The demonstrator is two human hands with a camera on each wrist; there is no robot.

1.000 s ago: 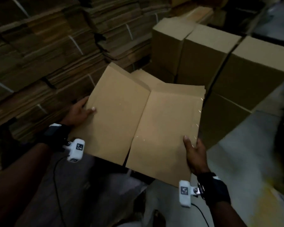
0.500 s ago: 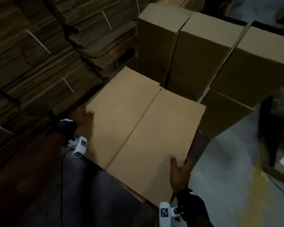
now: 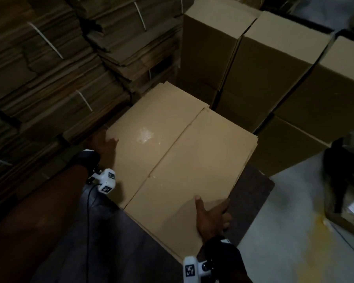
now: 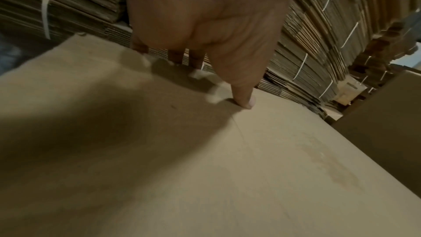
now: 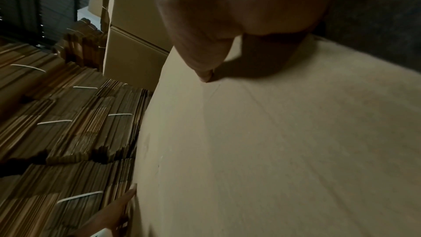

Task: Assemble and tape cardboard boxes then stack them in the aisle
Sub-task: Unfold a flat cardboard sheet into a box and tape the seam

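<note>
On the left stood strapped bundles of flat cardboard [image 3: 55, 82], stacked high and well apart from the aisle floor. Just right of them the left hand [image 3: 104, 144] gripped the left edge of the flattened box [image 3: 184, 160], its thumb pressed on the top face while the other fingers [image 4: 176, 57] hooked over the rim; the wrist view showed them curled round the board. The flattened box lay nearly level in the middle of the scene, carried between both hands, its centre crease running from near to far. At its near right corner the right hand [image 3: 212, 218] held the edge, thumb flat on top, the remaining fingers tucked below and out of sight. To the right and far, assembled boxes [image 3: 274, 64] stood stacked in 2 tiers on the grey floor [image 3: 294, 231].

The sheet looked light and fairly stiff, yet likely to hinge at its creases. Holding opposite edges seemed the sound choice; pushing them together would probably open it into a tube.
</note>
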